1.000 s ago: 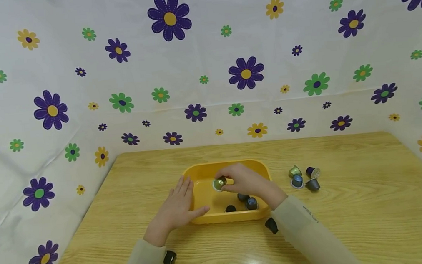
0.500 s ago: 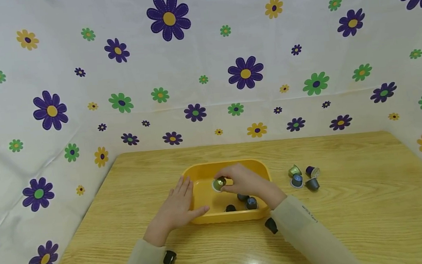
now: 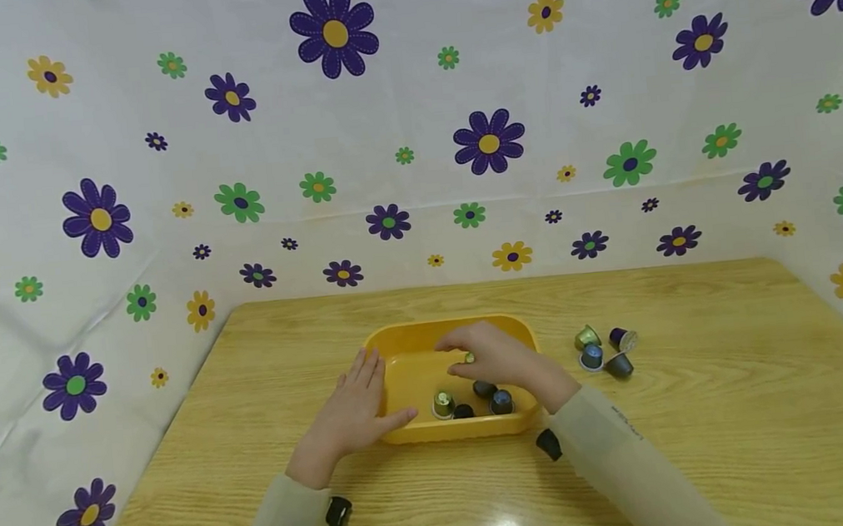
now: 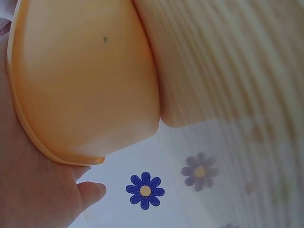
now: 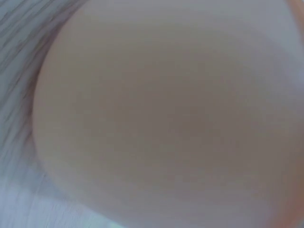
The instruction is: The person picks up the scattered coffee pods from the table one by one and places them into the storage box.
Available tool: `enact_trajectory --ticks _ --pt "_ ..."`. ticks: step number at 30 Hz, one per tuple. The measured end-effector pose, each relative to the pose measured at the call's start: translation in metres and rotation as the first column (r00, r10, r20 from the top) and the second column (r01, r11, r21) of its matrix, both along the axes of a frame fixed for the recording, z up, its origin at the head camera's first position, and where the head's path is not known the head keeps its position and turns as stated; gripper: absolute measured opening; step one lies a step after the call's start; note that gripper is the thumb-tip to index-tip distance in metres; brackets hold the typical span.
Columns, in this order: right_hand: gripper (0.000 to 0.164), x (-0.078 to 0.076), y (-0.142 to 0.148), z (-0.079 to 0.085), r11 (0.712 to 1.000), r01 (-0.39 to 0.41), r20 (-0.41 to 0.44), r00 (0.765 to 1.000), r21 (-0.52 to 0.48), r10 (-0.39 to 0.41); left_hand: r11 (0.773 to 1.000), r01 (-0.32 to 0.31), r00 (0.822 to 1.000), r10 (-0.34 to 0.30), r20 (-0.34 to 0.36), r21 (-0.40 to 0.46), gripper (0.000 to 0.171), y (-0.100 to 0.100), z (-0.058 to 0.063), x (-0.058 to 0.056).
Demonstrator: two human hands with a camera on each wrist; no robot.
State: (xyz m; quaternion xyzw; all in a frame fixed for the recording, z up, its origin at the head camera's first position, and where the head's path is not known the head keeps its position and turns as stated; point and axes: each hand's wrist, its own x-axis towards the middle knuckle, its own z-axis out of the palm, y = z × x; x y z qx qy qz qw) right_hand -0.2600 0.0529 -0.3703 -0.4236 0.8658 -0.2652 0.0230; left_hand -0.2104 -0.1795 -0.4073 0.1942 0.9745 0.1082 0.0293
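My left hand (image 3: 352, 411) lies with straight fingers along the left rim of a yellow plastic tray (image 3: 466, 429); the left wrist view shows it against the tray's outer wall (image 4: 90, 85). Over the tray, my right hand (image 3: 490, 357) has thumb and forefinger apart, with a small green thing (image 3: 470, 357) partly visible between them; whether it is touched cannot be told. Below that hand, a green-gold coffee capsule (image 3: 443, 404) sits inside the tray. Dark capsules (image 3: 484, 389) and a blue-topped one (image 3: 501, 401) lie beside it. The right wrist view is blurred.
To the tray's right is a loose group of capsules: green (image 3: 587, 337), blue (image 3: 591, 356), purple (image 3: 622, 338) and grey (image 3: 619, 365). One black capsule (image 3: 549, 444) lies by the right sleeve, another (image 3: 338, 512) by the left. Flowered cloth (image 3: 410, 130) surrounds the wooden table (image 3: 742, 402).
My right hand has let go of the green-gold capsule, which now sits nearer the tray's front wall. Its thumb and forefinger have shifted slightly right. My left hand has stayed put.
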Motion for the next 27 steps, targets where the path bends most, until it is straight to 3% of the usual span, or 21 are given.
enact_trajectory --ticks 11,27 --pt "0.030 0.005 0.017 0.002 1.000 0.002 -0.038 0.999 -0.014 -0.002 1.000 0.010 1.000 -0.010 -0.002 0.002 0.092 0.001 0.000 0.000" --pt "0.030 0.011 0.058 0.004 0.989 0.144 0.013 0.989 0.019 -0.144 1.000 0.015 1.000 -0.014 -0.009 0.008 0.094 0.000 -0.001 0.000"
